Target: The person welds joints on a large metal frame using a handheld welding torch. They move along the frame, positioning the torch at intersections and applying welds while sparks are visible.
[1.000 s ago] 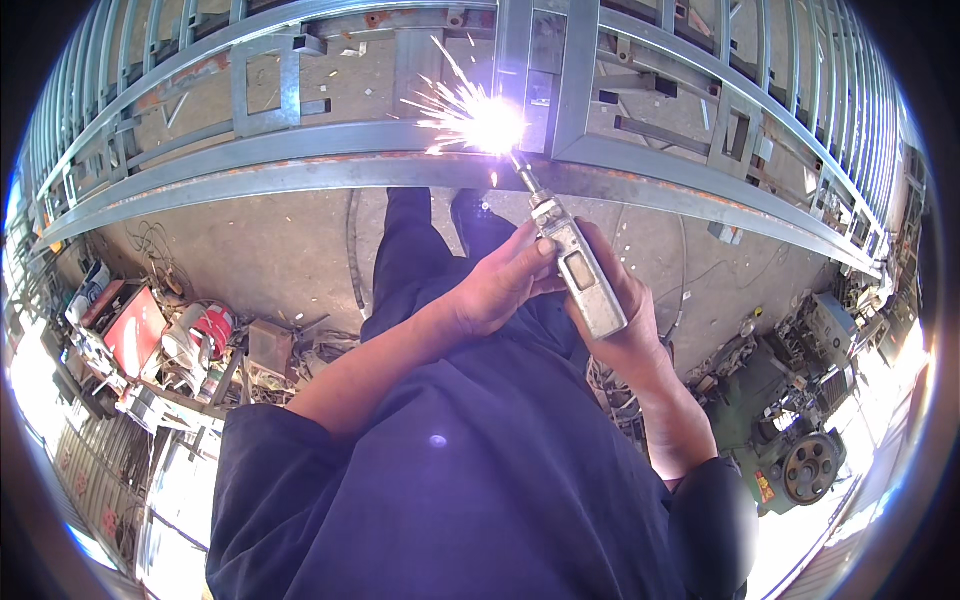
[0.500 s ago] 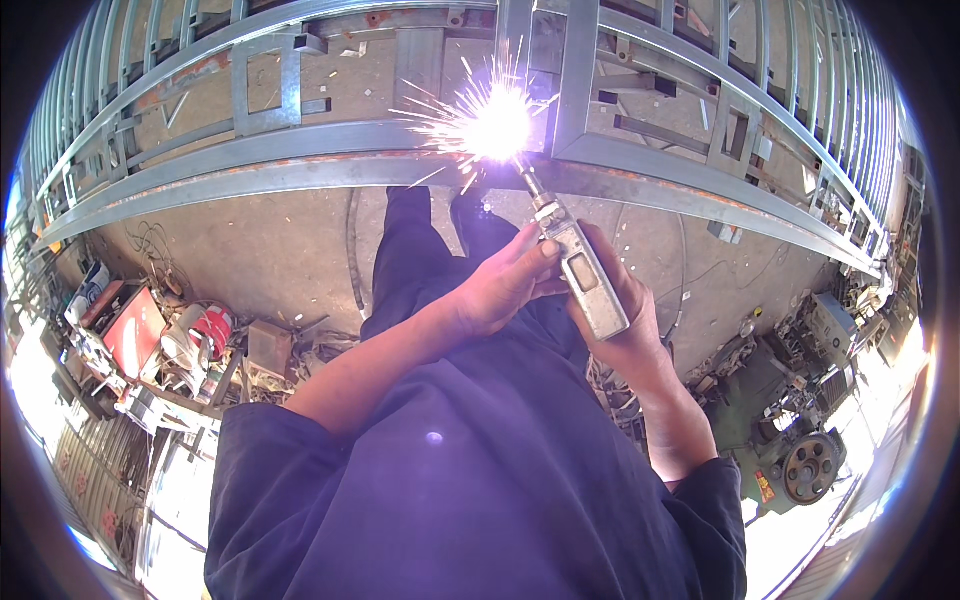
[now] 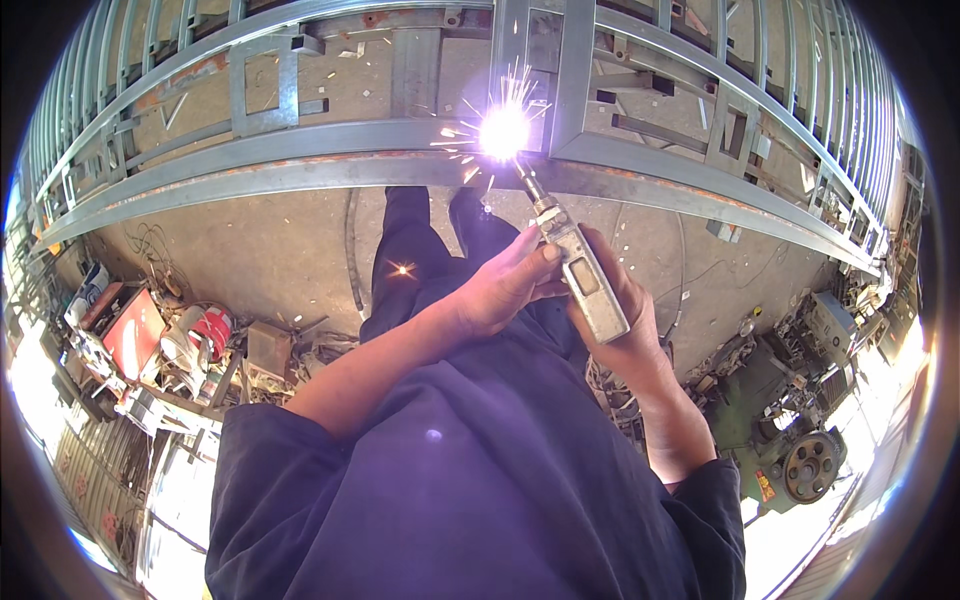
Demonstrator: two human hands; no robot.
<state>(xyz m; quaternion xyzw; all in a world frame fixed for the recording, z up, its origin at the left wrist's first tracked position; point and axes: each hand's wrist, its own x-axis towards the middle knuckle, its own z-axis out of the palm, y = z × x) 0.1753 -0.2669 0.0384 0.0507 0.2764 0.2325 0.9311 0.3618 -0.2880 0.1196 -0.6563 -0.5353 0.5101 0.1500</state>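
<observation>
A boxy, worn metal welding torch (image 3: pixel 602 305) tilts up and left, its narrow nozzle reaching the metal frame (image 3: pixel 350 138). My right hand (image 3: pixel 640 325) is wrapped round the body from the right side and below. From the left, my left hand (image 3: pixel 508 283) closes on the front part, its thumb lying along the body near the neck. A bright white-violet welding arc (image 3: pixel 504 132) burns at the tip, beside a joint of square steel tubes (image 3: pixel 573 90). Sparks fan out around it, and the glare hides the weld spot itself.
Upright bars (image 3: pixel 800 75) and short tube pieces fill the frame on both sides. At left on the floor lie a red box (image 3: pixel 138 330) and a coiled red item (image 3: pixel 210 330). A green machine with a wheel (image 3: pixel 810 467) stands at right. A dark cable (image 3: pixel 352 250) crosses the concrete floor.
The spray of sparks has become smaller, and a single glowing spark now shows over my trouser leg. Both hands and the torch have hardly moved.
</observation>
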